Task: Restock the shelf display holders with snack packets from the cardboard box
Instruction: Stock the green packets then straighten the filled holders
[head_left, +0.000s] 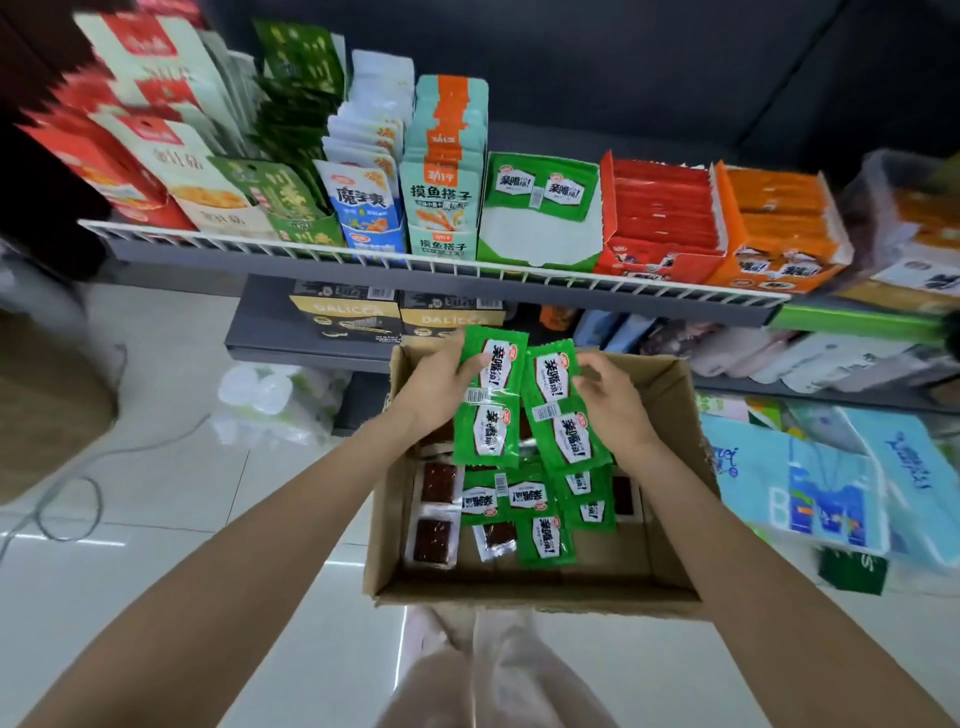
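An open cardboard box (387, 525) stands on the floor below the shelf. Inside lie several green snack packets (545, 538) and dark brown ones (435, 540). My left hand (436, 382) grips a green double packet (488, 410) above the box. My right hand (613, 397) holds another green double packet (563, 410) right beside it. On the shelf above, a green display holder (540, 244) is nearly bare, with one green packet (540, 189) leaning at its back.
The wire-edged shelf (441, 267) carries a red holder (657, 218), an orange holder (779, 228) and rows of upright packs to the left. A lower shelf holds black boxes (345, 317). White bags (270, 400) and a cable (67, 499) lie on the tiled floor.
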